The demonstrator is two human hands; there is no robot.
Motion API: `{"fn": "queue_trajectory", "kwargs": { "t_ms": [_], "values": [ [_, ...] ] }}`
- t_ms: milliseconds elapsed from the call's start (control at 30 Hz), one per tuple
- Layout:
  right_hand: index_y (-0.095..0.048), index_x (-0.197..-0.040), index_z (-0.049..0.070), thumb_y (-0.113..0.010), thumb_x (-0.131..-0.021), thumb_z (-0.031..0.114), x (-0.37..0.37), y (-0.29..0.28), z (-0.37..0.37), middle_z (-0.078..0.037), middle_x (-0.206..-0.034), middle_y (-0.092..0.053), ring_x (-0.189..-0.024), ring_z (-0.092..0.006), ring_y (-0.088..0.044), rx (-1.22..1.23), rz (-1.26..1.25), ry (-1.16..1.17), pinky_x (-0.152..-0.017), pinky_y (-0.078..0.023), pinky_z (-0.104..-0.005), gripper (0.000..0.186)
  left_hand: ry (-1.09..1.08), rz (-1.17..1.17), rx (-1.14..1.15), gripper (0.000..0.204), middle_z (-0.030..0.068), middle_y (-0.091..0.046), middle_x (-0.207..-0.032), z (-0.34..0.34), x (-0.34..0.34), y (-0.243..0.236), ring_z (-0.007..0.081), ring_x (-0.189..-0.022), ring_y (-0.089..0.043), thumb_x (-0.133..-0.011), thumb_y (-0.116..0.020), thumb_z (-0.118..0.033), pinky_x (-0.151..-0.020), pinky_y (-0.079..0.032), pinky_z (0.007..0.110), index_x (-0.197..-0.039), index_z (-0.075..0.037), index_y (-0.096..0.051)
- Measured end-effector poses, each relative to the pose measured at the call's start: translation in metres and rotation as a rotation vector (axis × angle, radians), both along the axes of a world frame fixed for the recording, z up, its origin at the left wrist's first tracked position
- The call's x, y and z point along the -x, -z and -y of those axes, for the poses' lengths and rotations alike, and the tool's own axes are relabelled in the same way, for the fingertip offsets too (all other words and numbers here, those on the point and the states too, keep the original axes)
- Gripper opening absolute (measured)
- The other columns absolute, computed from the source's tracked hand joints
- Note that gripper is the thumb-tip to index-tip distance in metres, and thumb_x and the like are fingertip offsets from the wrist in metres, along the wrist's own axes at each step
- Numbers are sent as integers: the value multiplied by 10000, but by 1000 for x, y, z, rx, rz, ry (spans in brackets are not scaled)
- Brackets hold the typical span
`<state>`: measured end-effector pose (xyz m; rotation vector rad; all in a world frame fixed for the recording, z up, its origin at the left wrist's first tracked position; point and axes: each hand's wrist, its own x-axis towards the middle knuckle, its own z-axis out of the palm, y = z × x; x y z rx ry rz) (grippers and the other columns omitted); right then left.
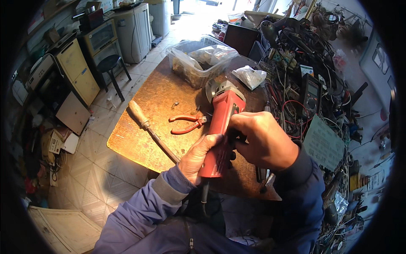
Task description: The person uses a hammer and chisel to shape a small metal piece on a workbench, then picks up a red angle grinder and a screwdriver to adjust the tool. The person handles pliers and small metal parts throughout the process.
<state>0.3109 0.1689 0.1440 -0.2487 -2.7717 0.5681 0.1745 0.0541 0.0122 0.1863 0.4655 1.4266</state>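
A red angle grinder (223,131) stands slanted over the table's near part, its grey metal head pointing away from me and its cord hanging from the rear end. My left hand (198,155) is wrapped round the lower body from the left. Against the right side of the housing, my right hand (262,137) is closed with the fingers bent in; what they grip is hidden. Left of the grinder lie pliers (188,124) with red handles, their jaws partly behind it. Farther left, a tool with a wooden handle (138,114) and a long metal shaft lies slantwise, its end reaching my left wrist.
On the wooden table (139,139), a clear plastic bin (198,76) with bags stands at the far side, beside a white plastic bag (250,77). Tangled cables, a multimeter (312,94) and a green board (323,142) crowd the right. A black stool (111,65) stands on the floor.
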Motion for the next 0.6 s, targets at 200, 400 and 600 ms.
{"fn": "queue_trajectory", "kwargs": {
  "t_ms": [200,400,600],
  "values": [
    [-555,-847,10,-659,-724,-12,-5,7,15,-179,-800,-588,-799,-420,-636,-109,-125,26,-675,-522,-495,162,-29,-43,-18,425,94,-717,-1014,-1,-1,-2,216,-854,-733,-1013,-699,-358,-739,-626,342,-1303,-64,-598],
    [-664,-956,0,-765,-733,-41,-11,15,15,-150,-850,-655,-760,-345,-687,-2,-190,90,-672,-558,-385,249,-9,32,-16,408,102,-719,-1017,-4,-1,0,208,-862,-731,-1013,-694,-328,-729,-631,344,-1308,-64,-598],
    [-707,-1054,-11,-758,-764,-68,-15,15,17,-144,-915,-692,-809,-279,-733,5,-200,99,-717,-579,-339,301,-16,49,-6,400,96,-726,-1009,-1,-2,-12,186,-841,-730,-1013,-692,-314,-725,-635,331,-1299,-50,-601]
  ]
}}
